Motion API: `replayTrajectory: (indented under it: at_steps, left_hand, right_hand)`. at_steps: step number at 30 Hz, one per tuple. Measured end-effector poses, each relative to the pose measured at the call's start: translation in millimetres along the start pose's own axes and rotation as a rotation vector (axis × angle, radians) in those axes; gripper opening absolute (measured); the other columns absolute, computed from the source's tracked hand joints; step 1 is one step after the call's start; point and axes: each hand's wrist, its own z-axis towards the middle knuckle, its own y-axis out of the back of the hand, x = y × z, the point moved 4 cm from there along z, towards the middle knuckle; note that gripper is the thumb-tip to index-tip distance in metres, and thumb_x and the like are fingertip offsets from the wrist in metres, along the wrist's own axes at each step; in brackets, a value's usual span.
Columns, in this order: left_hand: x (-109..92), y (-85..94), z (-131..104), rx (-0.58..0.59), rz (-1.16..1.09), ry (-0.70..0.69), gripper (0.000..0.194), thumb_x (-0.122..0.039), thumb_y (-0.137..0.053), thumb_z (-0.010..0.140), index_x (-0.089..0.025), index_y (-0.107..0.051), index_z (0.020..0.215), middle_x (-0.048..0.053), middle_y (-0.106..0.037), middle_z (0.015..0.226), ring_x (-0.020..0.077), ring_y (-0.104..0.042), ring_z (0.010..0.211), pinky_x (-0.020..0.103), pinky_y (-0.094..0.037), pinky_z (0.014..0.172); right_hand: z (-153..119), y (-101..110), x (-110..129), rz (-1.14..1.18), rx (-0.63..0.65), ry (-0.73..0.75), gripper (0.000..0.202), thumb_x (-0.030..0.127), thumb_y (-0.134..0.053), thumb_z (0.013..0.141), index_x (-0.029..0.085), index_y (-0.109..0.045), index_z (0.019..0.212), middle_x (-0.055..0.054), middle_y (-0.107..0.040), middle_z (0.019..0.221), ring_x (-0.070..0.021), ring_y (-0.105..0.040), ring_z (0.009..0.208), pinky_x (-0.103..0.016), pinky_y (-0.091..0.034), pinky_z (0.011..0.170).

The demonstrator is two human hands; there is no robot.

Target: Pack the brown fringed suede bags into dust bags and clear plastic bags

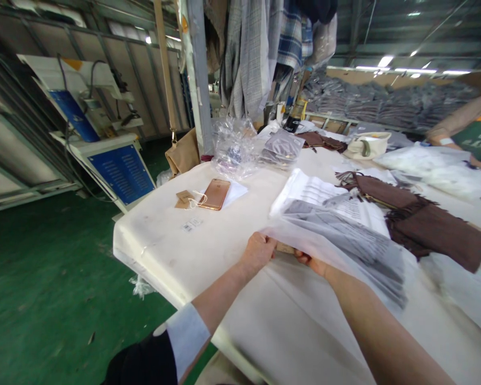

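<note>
While the fingers of both hands, left (260,251) and right (310,261), pinch the translucent bag (344,248), a phone (215,194) and barcode sticker (192,224) lie toward ten o'clock.

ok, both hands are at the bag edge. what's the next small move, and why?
I'd probably ease the tan card slightly farther under the film of the clear bag: it sits at the near edge, between the left hand and right hand, and the film there looks lifted.
</note>
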Motion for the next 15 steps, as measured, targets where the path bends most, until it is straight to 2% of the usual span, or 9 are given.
replayTrajectory:
  at_steps: [2, 5, 10, 12, 15]
  left_hand:
    - [1.0, -0.5, -5.6, 0.031, -0.001, 0.014, 0.017, -0.02, -0.045, 0.077, -0.015, -0.061, 0.079, -0.007, -0.047, 0.047, 0.0062, -0.042, 0.037, 0.016, -0.034, 0.039]
    - [-1.9, -3.1, -17.5, 0.079, -0.018, 0.027, 0.016, -0.021, -0.046, 0.078, -0.014, -0.061, 0.081, -0.007, -0.048, 0.047, 0.0056, -0.043, 0.036, 0.015, -0.035, 0.038]
    - [-13.4, -16.3, -35.5, 0.246, -0.074, 0.014, 0.024, -0.021, -0.043, 0.079, -0.015, -0.061, 0.094, 0.002, -0.065, 0.08, 0.0059, -0.055, 0.046, 0.016, -0.044, 0.044]
    - [-14.8, -18.5, -35.3, 0.24, -0.024, 0.037, 0.027, -0.024, -0.04, 0.082, -0.014, -0.062, 0.095, 0.004, -0.067, 0.081, 0.0083, -0.06, 0.053, 0.018, -0.048, 0.05]
    - [-13.8, -15.2, -26.4, 0.128, 0.129, 0.084, 0.031, -0.024, -0.037, 0.083, -0.01, -0.064, 0.09, 0.007, -0.067, 0.071, 0.0128, -0.063, 0.059, 0.021, -0.05, 0.055]
  right_hand:
    - [-0.6, -1.6, -0.9, 0.031, -0.007, -0.032, 0.02, 0.03, -0.051, 0.088, 0.014, -0.054, 0.075, 0.008, -0.045, 0.056, -0.0032, -0.039, 0.041, -0.016, -0.031, 0.037]
    - [1.3, -6.5, -5.3, 0.056, -0.028, -0.045, 0.021, 0.032, -0.051, 0.088, 0.014, -0.055, 0.08, 0.007, -0.049, 0.062, -0.0038, -0.043, 0.045, -0.017, -0.037, 0.041]
    - [1.5, -11.1, -17.0, 0.043, -0.026, -0.067, 0.02, 0.032, -0.051, 0.088, 0.014, -0.056, 0.082, 0.005, -0.054, 0.068, -0.0048, -0.047, 0.05, -0.019, -0.042, 0.046]
    - [-1.2, -10.6, -18.6, 0.03, -0.016, -0.06, 0.021, 0.032, -0.05, 0.089, 0.015, -0.056, 0.078, 0.006, -0.052, 0.064, -0.0038, -0.044, 0.046, -0.017, -0.039, 0.042]
    - [-6.0, -11.8, -15.4, 0.016, 0.015, -0.017, 0.028, 0.035, -0.05, 0.089, 0.015, -0.052, 0.069, 0.009, -0.042, 0.053, -0.0023, -0.033, 0.038, -0.016, -0.029, 0.036]
